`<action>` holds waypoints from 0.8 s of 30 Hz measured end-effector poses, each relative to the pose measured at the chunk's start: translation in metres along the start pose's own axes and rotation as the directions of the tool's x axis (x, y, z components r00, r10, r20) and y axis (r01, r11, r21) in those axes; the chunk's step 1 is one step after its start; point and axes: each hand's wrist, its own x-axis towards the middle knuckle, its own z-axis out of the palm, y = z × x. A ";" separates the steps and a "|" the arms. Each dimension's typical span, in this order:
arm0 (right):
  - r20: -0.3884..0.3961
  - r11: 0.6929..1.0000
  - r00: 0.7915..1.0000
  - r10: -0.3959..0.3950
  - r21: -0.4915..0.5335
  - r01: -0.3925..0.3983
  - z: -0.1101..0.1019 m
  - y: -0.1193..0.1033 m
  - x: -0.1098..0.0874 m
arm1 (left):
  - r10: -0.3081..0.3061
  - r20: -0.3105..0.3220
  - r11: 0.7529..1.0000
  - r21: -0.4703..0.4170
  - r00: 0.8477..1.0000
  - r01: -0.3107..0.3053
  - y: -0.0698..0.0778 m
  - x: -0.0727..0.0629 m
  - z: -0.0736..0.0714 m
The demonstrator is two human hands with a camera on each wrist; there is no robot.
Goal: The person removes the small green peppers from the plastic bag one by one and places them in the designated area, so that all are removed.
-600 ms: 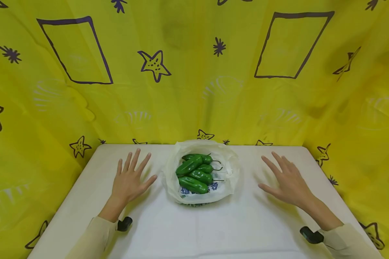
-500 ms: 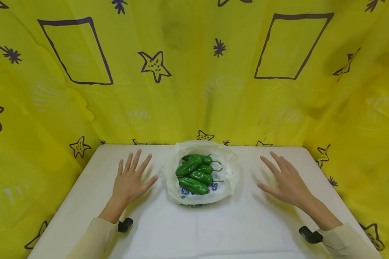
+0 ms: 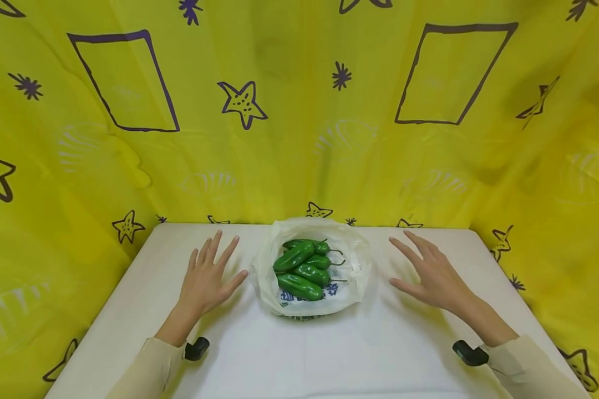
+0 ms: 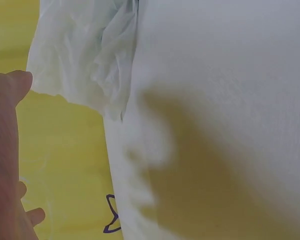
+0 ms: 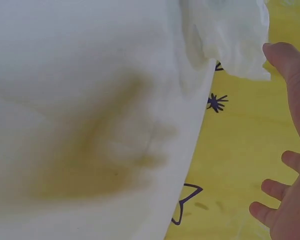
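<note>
Peppers [image 3: 310,272], green and glossy, lie heaped inside a wide-mouthed plastic bag [image 3: 360,267] near the table's [image 3: 279,360] twelve o'clock edge, most visible stems [image 3: 339,262] toward three. From my end, the left hand [image 3: 206,284] is at nine o'clock from the bag, the right hand [image 3: 431,278] at three; each grip is spread and holds nothing. The left thumb [image 3: 238,281] is right by the bag's edge, though the wrist view leaves me unsure whether it touches. I judge the bag floppy, so I'd approach evenly from both sides, pinch the walls below the rim, and keep the mouth level so no pepper rolls out.
</note>
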 end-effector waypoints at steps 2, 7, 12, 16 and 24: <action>0.009 1.000 1.000 0.002 0.005 -0.002 -0.001 -0.002 0.003 | -0.001 0.002 1.000 -0.014 1.000 0.001 0.002 0.000 -0.001; 0.027 1.000 1.000 -0.003 0.019 0.003 -0.001 -0.005 0.011 | 0.013 -0.013 0.999 -0.046 1.000 -0.013 0.008 0.001 -0.003; 0.036 0.999 0.999 -0.026 0.026 0.025 -0.002 -0.007 0.020 | 0.035 -0.035 0.996 -0.084 0.999 -0.038 0.014 0.001 -0.003; 0.059 0.998 0.997 -0.044 0.042 0.041 -0.004 -0.010 0.029 | 0.042 -0.036 0.991 -0.126 0.998 -0.046 0.019 0.000 -0.003; 0.141 0.995 0.988 -0.060 0.090 0.048 -0.005 -0.018 0.052 | 0.038 -0.013 0.984 -0.176 0.999 -0.040 0.029 0.000 -0.002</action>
